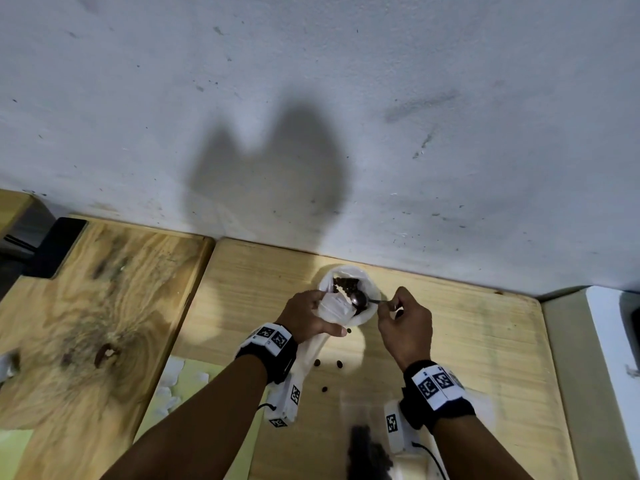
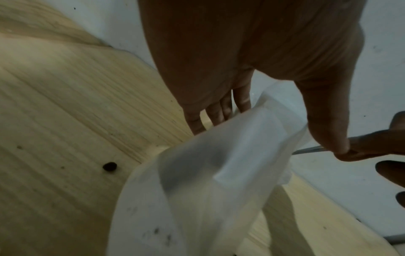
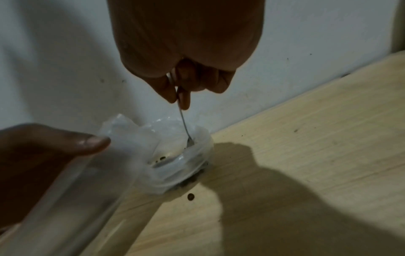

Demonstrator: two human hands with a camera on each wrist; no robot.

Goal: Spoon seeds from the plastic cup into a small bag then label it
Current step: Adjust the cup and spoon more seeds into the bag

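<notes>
On the light wooden table (image 1: 467,341), close to the wall, stands a clear plastic cup (image 1: 369,289) with dark seeds (image 1: 346,285) in it. My left hand (image 1: 323,315) holds a small translucent bag (image 1: 332,306) by its mouth at the cup's near rim; the thumb (image 2: 324,121) and fingers (image 2: 219,114) pinch the film of the bag (image 2: 219,173). My right hand (image 1: 393,304) pinches the handle of a metal spoon (image 1: 359,301). The bowl of the spoon (image 3: 186,133) sits low at the cup (image 3: 197,166) and the bag (image 3: 131,136); whether it is inside the bag I cannot tell.
Loose seeds (image 1: 339,364) lie on the table near my wrists, one (image 3: 190,197) right beside the cup. A knotty wooden board (image 1: 104,306) adjoins on the left with a black object (image 1: 59,247) at its far corner. A blurred dark thing (image 1: 363,445) sits at the bottom edge.
</notes>
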